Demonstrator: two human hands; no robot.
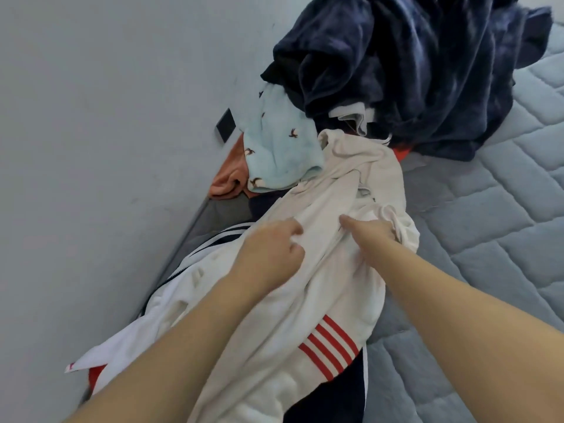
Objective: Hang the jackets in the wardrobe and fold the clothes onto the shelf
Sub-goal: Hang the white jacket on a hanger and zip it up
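Note:
A cream-white garment lies stretched over a heap of clothes on the bed. My left hand pinches a fold of it near the middle. My right hand grips bunched fabric of the same garment at its right edge. Under it lies a white jacket with red stripes and dark navy panels. A light blue cloth with small bird prints and an orange garment sit further up the heap. A dark navy fleece is piled at the top.
A pale grey wall runs along the left, with a dark socket plate on it. The quilted grey mattress spreads to the right of the heap.

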